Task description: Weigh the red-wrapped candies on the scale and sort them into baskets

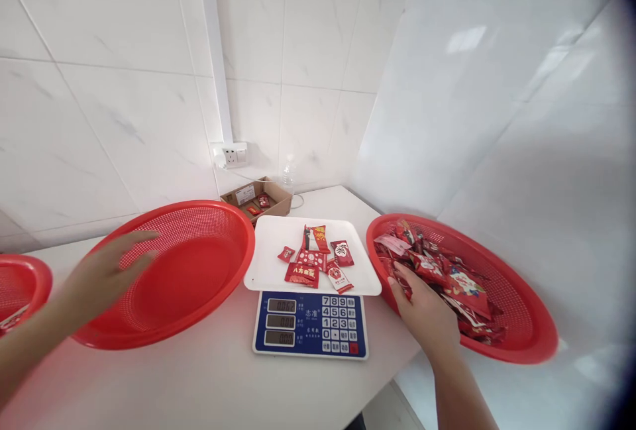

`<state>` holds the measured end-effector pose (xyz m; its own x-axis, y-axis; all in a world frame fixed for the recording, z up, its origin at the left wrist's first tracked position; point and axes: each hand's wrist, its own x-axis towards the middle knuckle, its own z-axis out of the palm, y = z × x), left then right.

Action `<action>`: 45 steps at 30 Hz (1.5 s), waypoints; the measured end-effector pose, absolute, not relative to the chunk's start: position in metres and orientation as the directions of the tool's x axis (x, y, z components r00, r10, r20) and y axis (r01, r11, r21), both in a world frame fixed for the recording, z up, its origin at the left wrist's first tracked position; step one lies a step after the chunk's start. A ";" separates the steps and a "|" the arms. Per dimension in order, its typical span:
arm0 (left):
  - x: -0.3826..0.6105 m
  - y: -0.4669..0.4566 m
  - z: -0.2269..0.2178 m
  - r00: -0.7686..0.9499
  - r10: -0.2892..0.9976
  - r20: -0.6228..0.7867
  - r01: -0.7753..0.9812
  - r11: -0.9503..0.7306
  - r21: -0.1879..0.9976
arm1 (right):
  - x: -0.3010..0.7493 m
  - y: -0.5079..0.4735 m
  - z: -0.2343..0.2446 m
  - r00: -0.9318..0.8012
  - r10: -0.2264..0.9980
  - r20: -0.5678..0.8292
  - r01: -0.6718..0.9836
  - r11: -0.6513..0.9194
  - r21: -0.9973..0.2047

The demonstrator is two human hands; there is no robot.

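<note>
My left hand (116,268), slightly blurred, hovers over the left side of a red mesh basket (199,284), fingers stretched out and holding nothing. My right hand (422,304) reaches over the near rim of another red basket (536,324), its fingers apart against the heap of red snack packets (464,287) inside. Whether the fingertips press on a packet is hard to see. Between the baskets stands a digital scale (311,324) with a blue keypad panel. On its white tray (268,251) lie several small red packets (303,274), one partly white (339,276).
Behind the scale, a cardboard box (283,201) holds a few red packets, beside a clear plastic bottle (289,175). A wall socket (233,154) has a plug and cable. Another red basket (42,277) is cut off at left. Tiled walls bound the white table (199,377).
</note>
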<state>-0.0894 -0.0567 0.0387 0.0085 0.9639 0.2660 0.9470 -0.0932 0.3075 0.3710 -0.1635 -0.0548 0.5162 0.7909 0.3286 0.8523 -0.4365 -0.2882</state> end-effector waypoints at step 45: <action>0.106 -0.047 -0.013 0.697 0.717 -0.012 0.661 -0.636 0.398 | 0.371 -0.168 -0.056 0.436 0.827 0.355 0.899 -0.386 -0.206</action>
